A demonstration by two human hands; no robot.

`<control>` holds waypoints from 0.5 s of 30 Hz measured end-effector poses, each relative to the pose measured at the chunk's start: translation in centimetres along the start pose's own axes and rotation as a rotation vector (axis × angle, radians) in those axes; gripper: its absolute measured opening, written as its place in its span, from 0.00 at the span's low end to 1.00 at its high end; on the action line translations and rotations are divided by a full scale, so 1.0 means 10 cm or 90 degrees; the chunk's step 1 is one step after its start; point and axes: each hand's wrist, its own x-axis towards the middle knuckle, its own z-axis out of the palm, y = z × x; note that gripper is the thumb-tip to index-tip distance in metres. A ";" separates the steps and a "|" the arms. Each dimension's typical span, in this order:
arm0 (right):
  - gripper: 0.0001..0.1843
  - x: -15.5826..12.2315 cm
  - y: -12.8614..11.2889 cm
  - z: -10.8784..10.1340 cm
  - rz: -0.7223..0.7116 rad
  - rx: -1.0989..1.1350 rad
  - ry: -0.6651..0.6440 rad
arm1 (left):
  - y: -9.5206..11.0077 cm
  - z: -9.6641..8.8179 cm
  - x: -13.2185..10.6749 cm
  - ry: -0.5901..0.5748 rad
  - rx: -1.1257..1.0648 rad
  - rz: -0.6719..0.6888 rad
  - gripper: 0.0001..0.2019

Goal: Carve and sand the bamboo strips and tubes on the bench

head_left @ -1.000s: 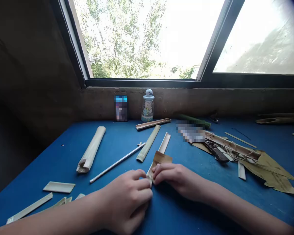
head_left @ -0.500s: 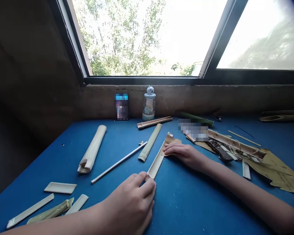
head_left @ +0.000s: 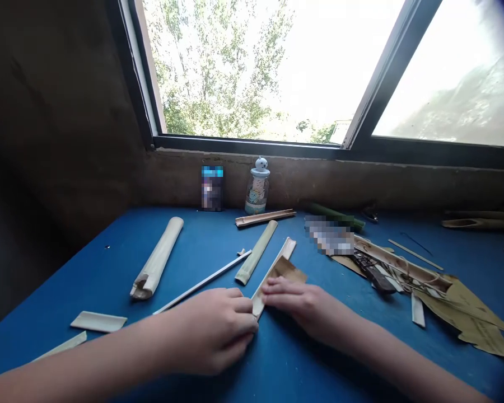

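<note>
1. At the centre of the blue table [head_left: 193,238], the left hand [head_left: 210,330] and the right hand [head_left: 298,305] nearly meet at the near end of a split bamboo strip [head_left: 262,296]. A brown dried sheath piece [head_left: 289,271] lies across the strip's middle.
2. Hand state: the left fingers are curled, with their tips against the strip's near end; whether they grip it cannot be told. The right fingers lie extended and close together, pressed against the strip's edge just below the sheath piece.
3. Surroundings: a rolled bamboo tube [head_left: 156,258], a flat bamboo strip [head_left: 256,252] and a thin white stick [head_left: 201,282] lie left of the held strip. The left hand covers the stick's near end. A dark tool [head_left: 372,277] rests on dried leaves [head_left: 466,316] at right. A bottle with a figurine cap [head_left: 257,187] stands by the wall.
4. Change from the earlier frame: the right hand has moved from the strip's far end to its near end. The left forearm now hides most of the lower-left pieces.
5. Counts: two hands, one held strip, one sheath piece, one bottle, two pale slats [head_left: 98,322] visible at lower left.
</note>
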 end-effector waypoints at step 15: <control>0.17 0.03 -0.02 0.02 0.053 0.035 0.051 | -1.98 -1.06 0.57 0.159 0.147 -0.589 0.21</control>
